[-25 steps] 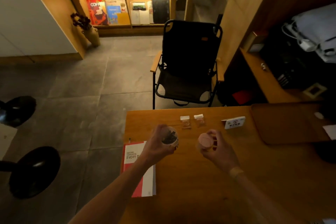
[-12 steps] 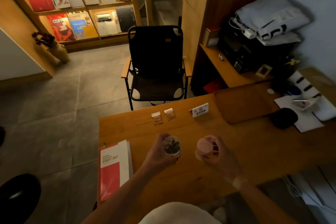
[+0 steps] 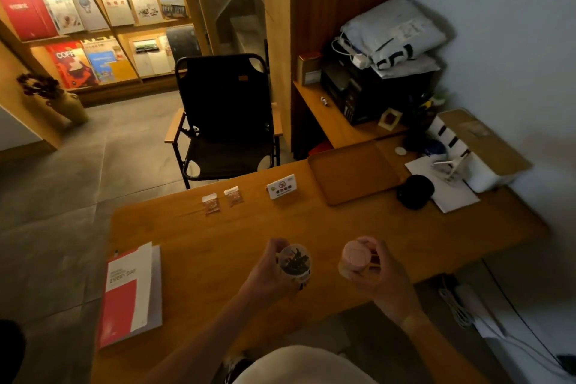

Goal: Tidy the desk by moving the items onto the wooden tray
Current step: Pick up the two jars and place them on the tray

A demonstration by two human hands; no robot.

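The scene is dim and warm-toned. The brightest light falls on the bookshelf [image 3: 93, 25] at upper left, while the bench [image 3: 218, 243] glows a dull orange. Corners darken heavily. The wide lens bends straight lines near the edges, and fine detail looks soft and grainy.

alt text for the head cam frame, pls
Over a wooden desk, the left hand holds a clear jar of dark clips and the right hand a pink-lidded jar. The wooden tray sits bare at the far right; two small packets, a sign and a red notebook remain on the desk.
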